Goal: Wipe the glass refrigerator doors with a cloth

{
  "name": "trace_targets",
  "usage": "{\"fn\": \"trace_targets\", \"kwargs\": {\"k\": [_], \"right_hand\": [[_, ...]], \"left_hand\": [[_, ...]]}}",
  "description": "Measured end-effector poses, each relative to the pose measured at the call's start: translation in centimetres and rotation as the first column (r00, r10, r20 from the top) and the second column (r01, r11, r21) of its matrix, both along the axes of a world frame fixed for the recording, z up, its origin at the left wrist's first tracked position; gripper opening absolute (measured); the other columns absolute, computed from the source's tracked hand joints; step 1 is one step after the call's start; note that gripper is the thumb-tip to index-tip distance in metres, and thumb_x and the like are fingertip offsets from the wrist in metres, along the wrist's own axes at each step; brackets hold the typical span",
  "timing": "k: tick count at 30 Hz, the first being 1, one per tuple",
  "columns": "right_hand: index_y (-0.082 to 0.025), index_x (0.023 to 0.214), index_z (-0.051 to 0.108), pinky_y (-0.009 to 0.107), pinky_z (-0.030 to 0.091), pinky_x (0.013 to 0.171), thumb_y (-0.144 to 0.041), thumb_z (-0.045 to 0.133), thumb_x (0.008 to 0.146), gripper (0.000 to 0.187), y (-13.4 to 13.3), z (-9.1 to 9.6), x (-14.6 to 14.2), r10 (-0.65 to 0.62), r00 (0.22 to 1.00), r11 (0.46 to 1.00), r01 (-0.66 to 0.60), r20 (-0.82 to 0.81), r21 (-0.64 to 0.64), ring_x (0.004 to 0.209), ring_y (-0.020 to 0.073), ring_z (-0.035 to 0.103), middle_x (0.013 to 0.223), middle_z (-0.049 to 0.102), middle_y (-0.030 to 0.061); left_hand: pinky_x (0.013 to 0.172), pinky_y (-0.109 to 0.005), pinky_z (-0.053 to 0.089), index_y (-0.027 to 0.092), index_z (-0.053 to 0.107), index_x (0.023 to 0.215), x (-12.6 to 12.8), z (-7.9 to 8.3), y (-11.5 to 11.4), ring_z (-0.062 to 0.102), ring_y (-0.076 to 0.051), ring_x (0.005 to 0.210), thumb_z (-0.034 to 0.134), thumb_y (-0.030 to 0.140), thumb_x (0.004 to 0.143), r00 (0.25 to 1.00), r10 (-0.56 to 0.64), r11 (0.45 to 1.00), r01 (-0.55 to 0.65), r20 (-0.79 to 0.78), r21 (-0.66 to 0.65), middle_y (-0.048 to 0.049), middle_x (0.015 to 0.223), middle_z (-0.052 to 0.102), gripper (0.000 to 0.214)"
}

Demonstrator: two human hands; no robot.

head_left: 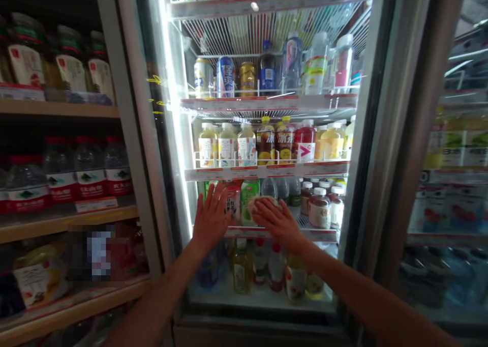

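I am reaching into an open drinks fridge. My left hand lies flat with fingers stretched out against the green and red-labelled bottles on the third shelf. My right hand rests palm down over a pale cloth-like thing in front of a green-labelled bottle; its fingers lie fairly flat on it. What the pale thing is, I cannot make out.
Above are shelves of juice bottles and cans. Small jars stand right of my hands, more bottles below. Wooden shelves with water bottles stand at left. The glass door hangs open at right.
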State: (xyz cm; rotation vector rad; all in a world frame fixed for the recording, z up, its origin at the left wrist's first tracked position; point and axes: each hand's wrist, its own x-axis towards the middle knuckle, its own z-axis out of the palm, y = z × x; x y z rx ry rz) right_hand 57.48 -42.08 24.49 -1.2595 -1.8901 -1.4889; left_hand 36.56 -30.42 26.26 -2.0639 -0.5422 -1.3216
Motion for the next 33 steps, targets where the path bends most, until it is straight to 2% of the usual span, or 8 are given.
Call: {"fn": "trace_targets", "kwargs": {"k": [3,5,10,12,18,25,31,33], "right_hand": [[-0.023,0.127,0.05,0.044,0.005,0.114,-0.013,0.044,0.087,0.041,-0.5,2.9,1.4,-0.063,0.985,0.988,0.084,-0.161,0.127,0.139,0.0169,0.018,0.141,0.043,0.0066],[-0.022,0.127,0.049,0.046,0.008,0.114,-0.014,0.045,0.087,0.041,-0.8,3.4,2.1,-0.085,0.969,0.98,0.122,-0.23,0.155,0.139,0.0184,0.018,0.142,0.041,0.0083],[-0.029,0.126,0.05,0.044,0.011,0.114,-0.014,0.047,0.086,0.043,-2.9,-2.5,3.2,-0.076,0.993,0.996,0.072,-0.085,-0.047,0.136,0.0167,0.028,0.139,0.045,0.0023],[-0.03,0.126,0.051,0.043,0.011,0.115,-0.013,0.046,0.087,0.043,-3.8,-3.5,3.9,-0.065,0.997,0.995,0.062,-0.038,-0.079,0.135,0.015,0.031,0.138,0.047,0.0011],[-0.023,0.124,0.053,0.048,0.014,0.112,-0.012,0.046,0.086,0.04,-4.7,1.6,6.9,-0.131,0.946,0.963,0.192,-0.297,0.188,0.139,0.0201,0.019,0.144,0.038,0.0091],[-0.026,0.118,0.057,0.044,0.016,0.114,-0.011,0.049,0.084,0.038,-7.2,-4.5,8.0,-0.153,0.976,0.987,0.157,-0.155,0.016,0.137,0.0167,0.024,0.138,0.046,0.0042],[-0.023,0.134,0.041,0.049,0.021,0.111,-0.013,0.043,0.087,0.049,-7.3,2.1,10.9,-0.204,0.897,0.908,0.323,-0.393,0.267,0.14,0.0216,0.016,0.148,0.029,0.0096],[-0.025,0.14,0.031,0.051,0.024,0.11,-0.011,0.041,0.087,0.056,-7.4,1.6,11.2,-0.183,0.886,0.892,0.332,-0.425,0.307,0.14,0.0222,0.015,0.151,0.022,0.0087]], "left_hand": [[0.114,-0.045,0.011,0.013,0.016,0.144,1.0,0.1,-0.5,0.009,-0.022,0.14,0.044,0.028,0.087,1.0,-0.02,1.0,0.02,0.007,0.019,-0.016,0.146,0.029,0.065],[0.114,-0.045,0.01,0.013,0.016,0.144,1.8,0.1,-0.9,0.01,-0.022,0.14,0.045,0.028,0.087,0.999,-0.04,0.999,0.039,0.013,0.021,-0.0162,0.146,0.03,0.065],[0.114,-0.045,0.012,0.015,0.011,0.145,3.4,0.0,-1.8,0.011,-0.023,0.14,0.046,0.028,0.086,0.998,-0.059,0.998,0.059,-0.017,-0.029,-0.0143,0.147,0.027,0.069],[0.114,-0.046,0.014,0.017,0.008,0.145,3.9,0.1,-2.0,0.011,-0.023,0.139,0.045,0.028,0.087,0.998,-0.065,0.998,0.065,-0.026,-0.006,-0.0136,0.148,0.024,0.07],[0.113,-0.048,0.014,0.018,0.005,0.145,6.1,0.3,-3.1,0.011,-0.024,0.14,0.047,0.028,0.086,0.991,-0.135,0.991,0.135,-0.017,-0.004,-0.0139,0.148,0.024,0.073],[0.114,-0.046,0.012,0.018,0.007,0.145,8.1,0.2,-4.5,0.011,-0.023,0.14,0.049,0.028,0.085,0.982,-0.189,0.982,0.189,-0.016,-0.007,-0.013,0.148,0.026,0.073],[0.114,-0.047,0.012,0.018,0.007,0.145,9.7,0.6,-5.2,0.01,-0.023,0.14,0.048,0.027,0.086,0.975,-0.22,0.975,0.22,-0.034,-0.014,-0.0129,0.148,0.024,0.073],[0.114,-0.048,0.013,0.018,0.007,0.145,10.0,0.4,-5.4,0.01,-0.023,0.14,0.048,0.027,0.086,0.973,-0.229,0.973,0.229,-0.033,-0.009,-0.0131,0.148,0.025,0.073]]}}
